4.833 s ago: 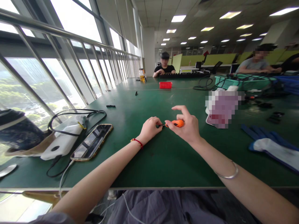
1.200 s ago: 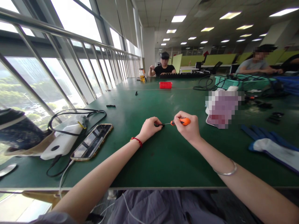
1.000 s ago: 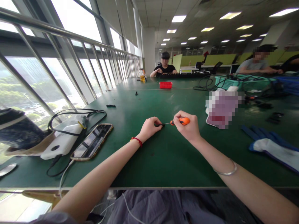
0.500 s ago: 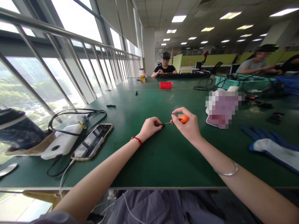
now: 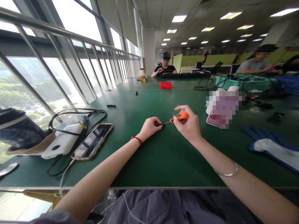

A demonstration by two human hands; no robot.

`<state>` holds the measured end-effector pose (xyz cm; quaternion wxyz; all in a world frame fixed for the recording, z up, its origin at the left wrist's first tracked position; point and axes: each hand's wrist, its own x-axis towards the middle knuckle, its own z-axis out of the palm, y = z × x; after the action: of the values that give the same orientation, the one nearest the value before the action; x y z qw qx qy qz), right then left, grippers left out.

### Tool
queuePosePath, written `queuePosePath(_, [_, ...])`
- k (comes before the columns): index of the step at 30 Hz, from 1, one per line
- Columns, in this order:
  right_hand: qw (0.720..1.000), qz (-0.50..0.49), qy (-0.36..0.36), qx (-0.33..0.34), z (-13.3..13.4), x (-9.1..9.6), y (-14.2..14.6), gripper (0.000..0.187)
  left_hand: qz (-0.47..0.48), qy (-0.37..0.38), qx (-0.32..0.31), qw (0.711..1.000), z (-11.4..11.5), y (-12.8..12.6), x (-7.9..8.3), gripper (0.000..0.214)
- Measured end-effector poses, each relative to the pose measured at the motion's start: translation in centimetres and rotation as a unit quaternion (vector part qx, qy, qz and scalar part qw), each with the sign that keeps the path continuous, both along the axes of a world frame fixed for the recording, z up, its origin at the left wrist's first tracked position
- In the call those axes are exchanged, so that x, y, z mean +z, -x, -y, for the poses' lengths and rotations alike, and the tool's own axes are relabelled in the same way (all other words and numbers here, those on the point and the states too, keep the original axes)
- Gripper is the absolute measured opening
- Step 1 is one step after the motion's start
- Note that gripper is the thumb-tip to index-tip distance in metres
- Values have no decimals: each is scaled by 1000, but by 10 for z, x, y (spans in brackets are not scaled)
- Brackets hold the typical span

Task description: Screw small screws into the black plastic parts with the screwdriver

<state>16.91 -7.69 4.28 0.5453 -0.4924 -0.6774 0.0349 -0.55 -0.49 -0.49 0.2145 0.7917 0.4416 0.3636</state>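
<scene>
My left hand rests on the green table, its fingers closed on a small black part. Fingers hide most of that part, so its kind does not show. In my right hand is a screwdriver with an orange and black handle, gripped between thumb and fingers. Its thin metal shaft slants down to the left, and the tip meets or nearly meets the black part. One finger of the right hand is lifted off the handle.
On the left lie a phone, a white power bank, cables and a dark cup. A red tray stands ahead. Blurred pinkish item, glove and green basket sit right. Two people work farther off.
The screwdriver handle has tilted up slightly and turned in my right hand, with the fingers shifting on it. My left hand and the black part stay in place.
</scene>
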Motion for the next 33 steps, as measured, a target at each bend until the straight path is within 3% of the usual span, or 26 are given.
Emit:
queuePosePath(4, [1000, -5, 5, -24, -2, 0, -1, 43, 5, 0, -5, 1000, 0, 0, -1, 6])
queuePosePath(7, [999, 4, 42, -26, -2, 0, 0, 28, 5, 3, -4, 1000, 0, 1, 0, 7])
queuePosePath(11, [999, 12, 37, 6, -1, -1, 1, 19, 4, 4, -2, 1000, 0, 1, 0, 6])
queuePosePath(15, [999, 5, -23, -31, -2, -2, 1, 44, 7, 0, -3, 1000, 1, 0, 1, 6])
queuePosePath(17, [998, 2, -19, -61, -3, -1, 0, 52, 7, 2, -4, 1000, 2, 0, 2, 6])
queuePosePath(20, [998, 5, 22, -66, -2, 0, 0, 32, 4, 5, -2, 1000, 2, 0, 2, 5])
queuePosePath(24, [1000, 1, 24, -4, -1, 0, 1, 17, 4, 4, 1, 1000, 2, 0, 2, 5])
queuePosePath(29, [1000, -16, -6, 0, -4, -2, -1, 45, 5, 7, 0, 1000, 2, 0, 2, 5])
queuePosePath(33, [999, 1, 41, -11, -2, -1, -1, 24, 2, 7, 4, 1000, 3, 0, 3, 5])
